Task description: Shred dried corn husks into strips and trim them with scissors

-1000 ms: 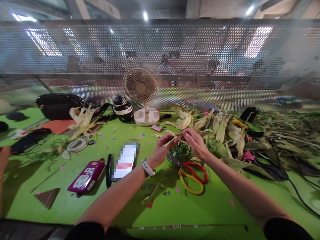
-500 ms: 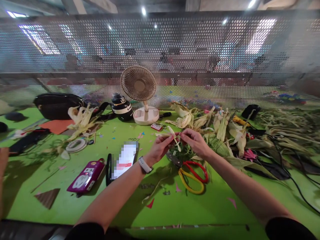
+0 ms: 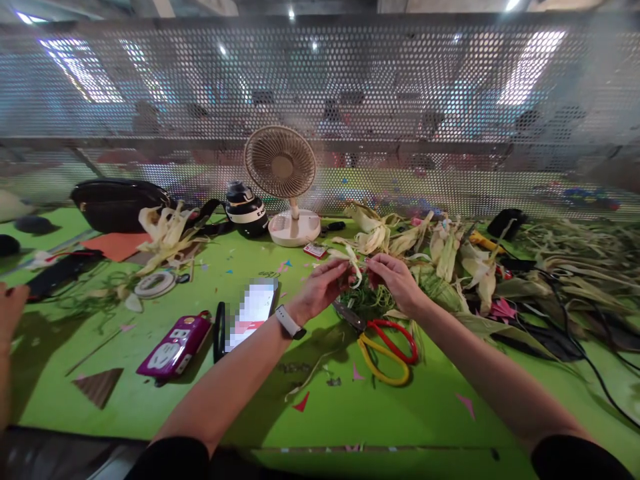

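Between my hands is a small pale strip of corn husk (image 3: 355, 265), bent and curling downward. My left hand (image 3: 324, 288), with a pale watch band on its wrist, is closed on the strip from the left. From the right, the fingertips of my right hand (image 3: 395, 280) pinch at the same small piece; its exact end is too small to make out. Scissors (image 3: 387, 350) with one red and one yellow handle lie just below the hands, their blades partly over thin green shreds (image 3: 373, 303).
Husks (image 3: 445, 250) pile up at right with black cables. A fan (image 3: 295, 228), black bottle (image 3: 247, 212) and black bag (image 3: 120, 205) stand at the back before a perforated screen. A phone (image 3: 255, 310) and purple case (image 3: 175, 347) lie left. Another person's hand (image 3: 11, 310) shows at the far left.
The pale husk strip now bends over and curls where it stood straighter. My hands stay close together. The other person's hand has come further into view at the left edge.
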Motion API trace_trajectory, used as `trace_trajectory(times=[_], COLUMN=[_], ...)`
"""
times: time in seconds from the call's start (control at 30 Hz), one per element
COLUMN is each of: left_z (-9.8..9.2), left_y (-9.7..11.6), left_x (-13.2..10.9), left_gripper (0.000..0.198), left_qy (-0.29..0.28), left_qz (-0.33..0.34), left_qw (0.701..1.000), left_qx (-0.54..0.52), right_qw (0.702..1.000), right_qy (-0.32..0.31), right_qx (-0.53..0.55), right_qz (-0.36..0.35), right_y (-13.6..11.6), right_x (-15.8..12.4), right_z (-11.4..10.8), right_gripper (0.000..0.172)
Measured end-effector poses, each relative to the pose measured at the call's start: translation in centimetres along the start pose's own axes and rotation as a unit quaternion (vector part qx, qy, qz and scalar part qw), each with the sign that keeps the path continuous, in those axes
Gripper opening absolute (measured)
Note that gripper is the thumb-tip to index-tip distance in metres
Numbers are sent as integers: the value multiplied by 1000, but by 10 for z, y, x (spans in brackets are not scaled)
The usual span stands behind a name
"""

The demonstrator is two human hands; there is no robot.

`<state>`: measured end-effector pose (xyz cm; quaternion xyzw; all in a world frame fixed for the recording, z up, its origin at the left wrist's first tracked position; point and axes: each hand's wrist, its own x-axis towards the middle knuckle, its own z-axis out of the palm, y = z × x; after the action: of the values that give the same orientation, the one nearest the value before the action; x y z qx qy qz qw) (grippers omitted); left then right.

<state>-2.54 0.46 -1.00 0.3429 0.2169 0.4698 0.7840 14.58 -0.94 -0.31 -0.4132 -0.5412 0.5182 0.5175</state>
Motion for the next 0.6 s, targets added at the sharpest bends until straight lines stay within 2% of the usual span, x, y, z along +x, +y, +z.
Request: trace_trajectory(times=[0.2, 0.43, 0.6], left_z=[3, 7, 8], left_y=[3, 0, -1], left_x=[-3, -8, -9], left_gripper=[21, 24, 29], left_qy=[-19, -2, 1], left_qz=[-41, 5, 25], left_qw=[999, 996, 998], left_qx=[17, 91, 56], right_qw=[999, 1000, 999], right_qy=[31, 0, 13], right_qx=[27, 17, -1], right_qz=[16, -10, -37], right_y=[0, 4, -1], right_x=[3, 3, 1], right_z=[-3, -5, -4], right_gripper=[32, 30, 34])
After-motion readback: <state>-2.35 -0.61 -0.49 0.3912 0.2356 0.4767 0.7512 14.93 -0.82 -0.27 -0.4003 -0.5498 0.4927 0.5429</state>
